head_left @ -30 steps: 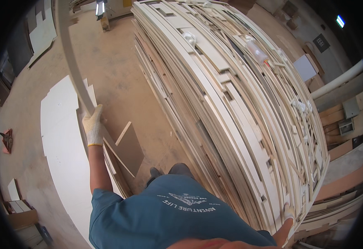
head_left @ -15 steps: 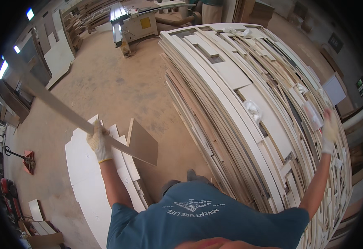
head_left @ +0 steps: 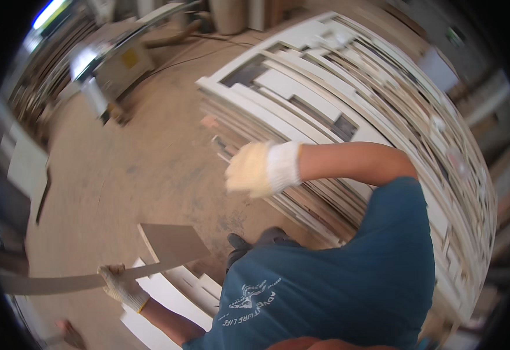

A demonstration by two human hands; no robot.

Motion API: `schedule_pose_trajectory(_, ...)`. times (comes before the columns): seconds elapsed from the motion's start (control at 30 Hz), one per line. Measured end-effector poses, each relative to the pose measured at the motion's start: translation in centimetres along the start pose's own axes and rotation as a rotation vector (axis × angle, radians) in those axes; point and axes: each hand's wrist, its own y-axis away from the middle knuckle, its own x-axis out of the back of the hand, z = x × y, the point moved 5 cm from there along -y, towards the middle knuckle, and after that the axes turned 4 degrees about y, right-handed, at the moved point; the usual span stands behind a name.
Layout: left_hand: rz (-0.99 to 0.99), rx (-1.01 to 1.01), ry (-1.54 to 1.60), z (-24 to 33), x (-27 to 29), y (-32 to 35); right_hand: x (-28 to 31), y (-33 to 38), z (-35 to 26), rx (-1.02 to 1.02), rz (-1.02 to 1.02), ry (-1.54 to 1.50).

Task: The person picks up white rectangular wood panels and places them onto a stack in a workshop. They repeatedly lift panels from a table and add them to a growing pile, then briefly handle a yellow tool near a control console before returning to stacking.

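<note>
My left hand (head_left: pixel 120 284), in a pale knitted glove, is wrapped round a long, narrow grey-brown board (head_left: pixel 62 284). The board's right end meets the lower edge of a rectangular brown panel (head_left: pixel 174 242); I cannot tell whether the two are joined. White panels (head_left: pixel 170 297) lie stacked beneath, close to my left forearm. My right hand (head_left: pixel 254 170), also gloved, is in front of my chest beside the big stack of boards (head_left: pixel 307 96). Motion smears its fingers, and what they may hold is unclear. A small dark-and-grey piece (head_left: pixel 223 146) shows just beyond it.
The tall stack of white and brown strips fills the right side, with some clear plastic wrap (head_left: pixel 456 157) on top. A saw-like machine (head_left: pixel 115 64) stands at the far left on the dusty floor (head_left: pixel 138 169). More sheets (head_left: pixel 27 166) lean along the left.
My right hand has swung from the stack's far right side to in front of my chest. My left hand has moved lower and left with the board, which now lies nearly level across the view.
</note>
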Motion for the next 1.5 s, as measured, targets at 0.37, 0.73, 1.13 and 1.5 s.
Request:
schedule_pose_trajectory(0.37, -0.984, -0.171, -0.515, -8.2, -40.5, -16.8, -6.3, -28.0, 9.2, -0.524, 0.670, -0.917)
schedule_pose_trajectory(0.73, -1.771, -0.808, -0.720, -9.0, -56.7, -5.3, -1.8, -33.1, 21.8, -1.119, 1.515, -1.282)
schedule_pose_trajectory(1.13, -1.723, -0.833, -0.820, -17.6, -62.1, -27.8, -0.9, -10.5, 9.3, -0.953, 2.635, -1.095)
schedule_pose_trajectory(1.5, -1.887, -0.412, -0.577, -24.6, -64.2, -5.2, -12.2, 9.8, 5.4, -1.089, 2.946, -1.101)
